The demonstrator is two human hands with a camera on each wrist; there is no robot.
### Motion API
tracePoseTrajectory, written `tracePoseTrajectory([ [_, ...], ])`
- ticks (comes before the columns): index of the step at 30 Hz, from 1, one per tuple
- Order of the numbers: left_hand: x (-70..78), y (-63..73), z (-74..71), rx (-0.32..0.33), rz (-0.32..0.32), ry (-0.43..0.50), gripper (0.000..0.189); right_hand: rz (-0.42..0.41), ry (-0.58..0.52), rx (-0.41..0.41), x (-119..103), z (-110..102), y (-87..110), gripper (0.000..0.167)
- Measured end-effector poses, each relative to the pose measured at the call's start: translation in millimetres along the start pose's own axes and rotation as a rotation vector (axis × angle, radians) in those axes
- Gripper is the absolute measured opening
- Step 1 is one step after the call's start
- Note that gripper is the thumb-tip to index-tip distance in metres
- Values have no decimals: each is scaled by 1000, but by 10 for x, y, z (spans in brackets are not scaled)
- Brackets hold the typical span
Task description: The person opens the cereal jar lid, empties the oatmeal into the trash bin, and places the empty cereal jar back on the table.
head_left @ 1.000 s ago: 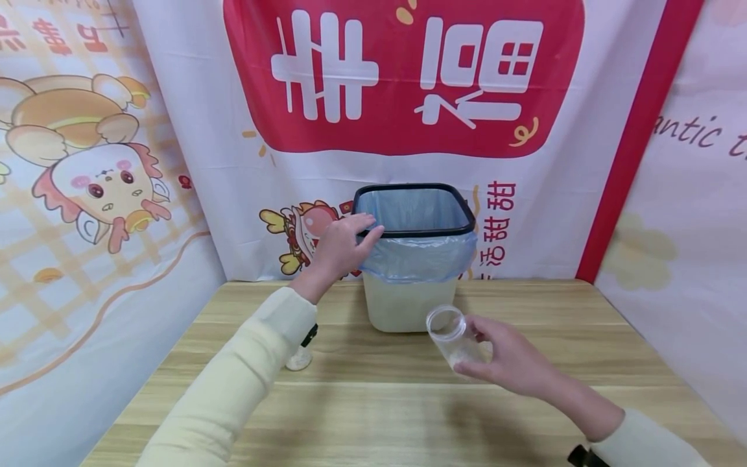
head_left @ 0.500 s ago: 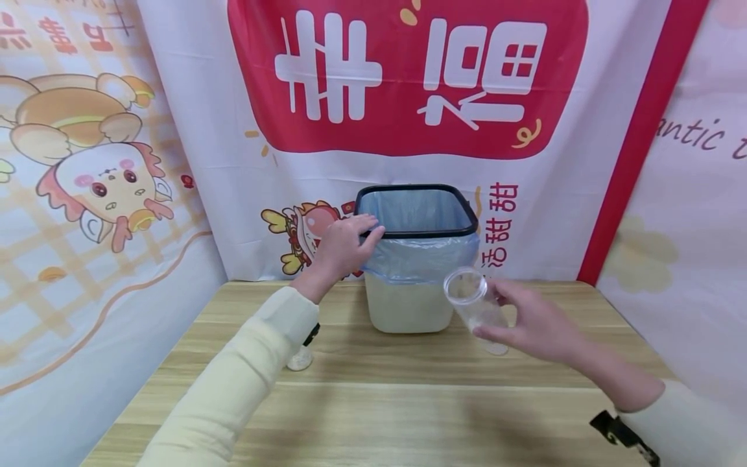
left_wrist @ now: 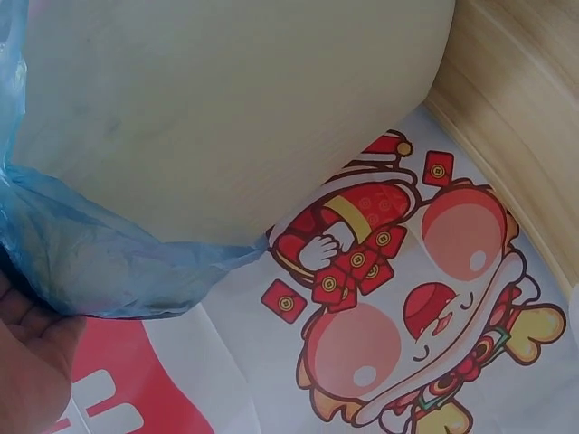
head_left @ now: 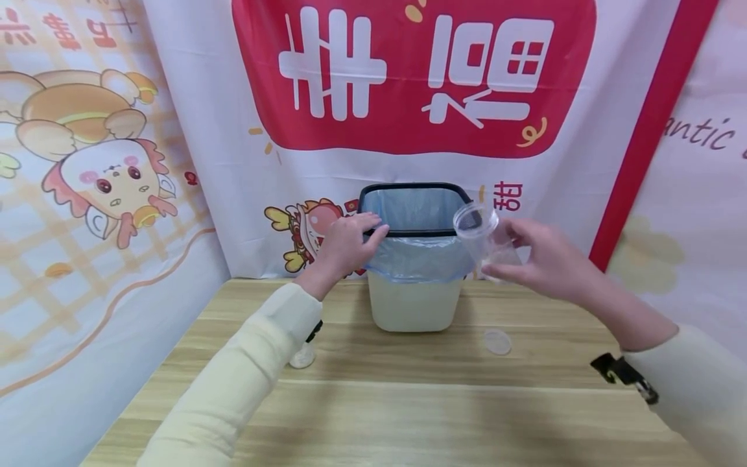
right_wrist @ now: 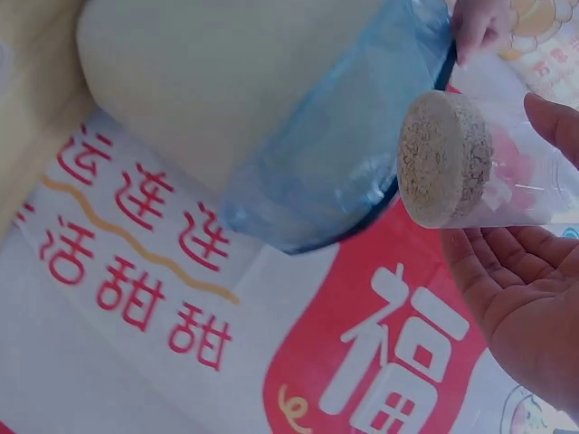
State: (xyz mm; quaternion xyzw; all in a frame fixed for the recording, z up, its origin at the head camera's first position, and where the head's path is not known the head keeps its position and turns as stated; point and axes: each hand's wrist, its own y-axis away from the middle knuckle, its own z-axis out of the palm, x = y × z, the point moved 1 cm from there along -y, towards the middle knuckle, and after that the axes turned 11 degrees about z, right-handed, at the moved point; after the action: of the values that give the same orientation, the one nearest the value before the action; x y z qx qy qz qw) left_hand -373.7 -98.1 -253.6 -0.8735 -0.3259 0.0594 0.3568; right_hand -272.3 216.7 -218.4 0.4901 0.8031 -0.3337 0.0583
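Note:
A pale trash can point(head_left: 414, 305) with a black rim and a blue bag liner point(head_left: 414, 259) stands on the wooden table. My left hand point(head_left: 344, 243) holds its left front rim corner, fingers bent over the edge. In my right hand point(head_left: 545, 259) is a clear plastic jar point(head_left: 484, 237), gripped between thumb and fingers. The jar is tilted, its open mouth overlapping the can's right rim in the head view. Grainy beige material point(right_wrist: 443, 158) sits at the jar's bottom in the right wrist view.
A clear round lid point(head_left: 497, 342) lies on the table point(head_left: 397, 415) right of the can. Beside the left sleeve is a small whitish round thing point(head_left: 302, 356), partly hidden. Printed cloth point(head_left: 327, 168) hangs behind the can and on both sides.
My right hand has raised the jar from low in front of the can up to its right rim, uncovering the lid on the table. The left hand stays on the rim.

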Motion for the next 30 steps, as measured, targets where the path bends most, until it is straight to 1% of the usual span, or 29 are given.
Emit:
tracePoseTrajectory([
  [4,17,-12,6,-7,-7,-3,40,-7,23,29,-40,-117,-172,49],
  [7,25,-26,27,-15,-10,-2,41,2,58,58,-66,-211,-282,51],
  [11,28,-38,52,-24,-14,-11,41,3,136,97,-95,-316,-428,60],
  [16,16,-34,63,-25,-15,-13,40,11,226,121,-117,-386,-626,70],
  [19,9,-25,66,-22,-12,-6,40,25,281,115,-132,-403,-745,71],
  [22,7,-9,56,-25,-18,1,40,59,328,95,-166,-399,-854,73],
  [24,4,0,46,-27,-21,0,41,75,361,96,-187,-382,-921,75],
  [27,-1,5,27,-28,-21,1,41,71,399,121,-210,-345,-1010,77],
  [30,-13,14,17,-23,-18,-1,41,45,426,149,-229,-282,-1086,77],
])
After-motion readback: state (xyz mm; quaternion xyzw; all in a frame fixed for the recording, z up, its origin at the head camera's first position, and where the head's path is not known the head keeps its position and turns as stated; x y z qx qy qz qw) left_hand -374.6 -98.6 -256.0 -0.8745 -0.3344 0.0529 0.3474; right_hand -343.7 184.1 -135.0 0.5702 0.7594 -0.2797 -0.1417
